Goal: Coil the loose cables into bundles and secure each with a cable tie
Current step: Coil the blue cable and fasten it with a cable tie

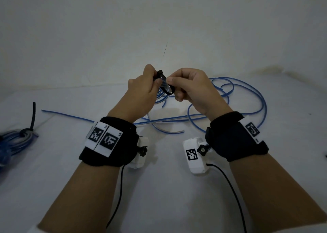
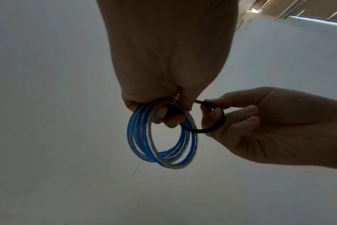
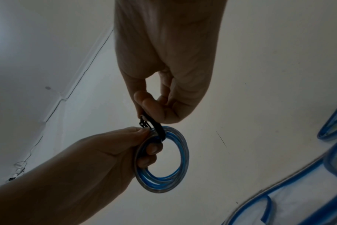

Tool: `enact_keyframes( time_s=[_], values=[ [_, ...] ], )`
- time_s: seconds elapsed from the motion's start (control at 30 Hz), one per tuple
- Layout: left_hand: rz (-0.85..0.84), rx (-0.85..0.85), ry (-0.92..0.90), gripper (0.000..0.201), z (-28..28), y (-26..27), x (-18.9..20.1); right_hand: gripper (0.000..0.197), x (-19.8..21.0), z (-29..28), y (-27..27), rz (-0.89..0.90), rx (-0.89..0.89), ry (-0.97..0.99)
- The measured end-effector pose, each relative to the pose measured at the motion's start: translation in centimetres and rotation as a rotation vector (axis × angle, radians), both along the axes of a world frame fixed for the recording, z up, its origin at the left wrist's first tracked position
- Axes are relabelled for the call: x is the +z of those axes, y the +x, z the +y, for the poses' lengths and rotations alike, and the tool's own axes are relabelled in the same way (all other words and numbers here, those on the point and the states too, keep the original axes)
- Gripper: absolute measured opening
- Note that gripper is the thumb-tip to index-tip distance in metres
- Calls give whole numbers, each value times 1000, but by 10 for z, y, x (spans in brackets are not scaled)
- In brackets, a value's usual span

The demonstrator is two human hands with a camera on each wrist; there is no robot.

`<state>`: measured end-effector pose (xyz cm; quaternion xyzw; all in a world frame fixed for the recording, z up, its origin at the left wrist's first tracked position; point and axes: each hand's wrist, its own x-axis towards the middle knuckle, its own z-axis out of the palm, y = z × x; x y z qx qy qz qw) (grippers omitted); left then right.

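- At the centre of the head view, the left hand (image 1: 141, 89) grips a small blue cable coil (image 2: 162, 137) with curled fingers.
- Just right of it, the right hand (image 1: 192, 89) pinches a black cable tie (image 1: 163, 84) looped round the coil.
- Behind, centre right, loose blue cable (image 1: 247, 98) sprawls on the white surface (image 1: 168, 188).
- At the left edge lies a tied bundle (image 1: 16, 140).

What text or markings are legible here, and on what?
"L4": white tag on the left wrist band, faint.
"L5": neighbouring tag on the same band, faint.
Character beside the right wrist band marker: too blurred to read.
Square coded markers on both bands and the right wrist camera housing: patterns, no words.
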<state>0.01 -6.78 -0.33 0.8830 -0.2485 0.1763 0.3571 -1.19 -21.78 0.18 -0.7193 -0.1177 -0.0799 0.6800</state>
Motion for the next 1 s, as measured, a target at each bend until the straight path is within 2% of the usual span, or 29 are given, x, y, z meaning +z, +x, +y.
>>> enact_keyframes(
  time_s=[0.23, 0.37, 0.63, 0.87, 1.0],
  values=[
    [-139, -20, 134, 8, -2, 1, -3, 3, 2, -1, 0, 4, -27, 81],
    [-194, -73, 195, 9, -3, 2, -5, 20, 6, -8, -1, 9, -10, 107],
    [-120, -103, 117, 9, -3, 0, -3, 6, 9, 4, -4, 103, 27, 146],
    [-137, -133, 36, 11, 1, 7, -6, 10, 9, 8, -5, 69, 25, 181],
    [-114, -135, -70, 13, 3, 11, -8, 13, 10, 10, -8, 50, 9, 222]
  ],
)
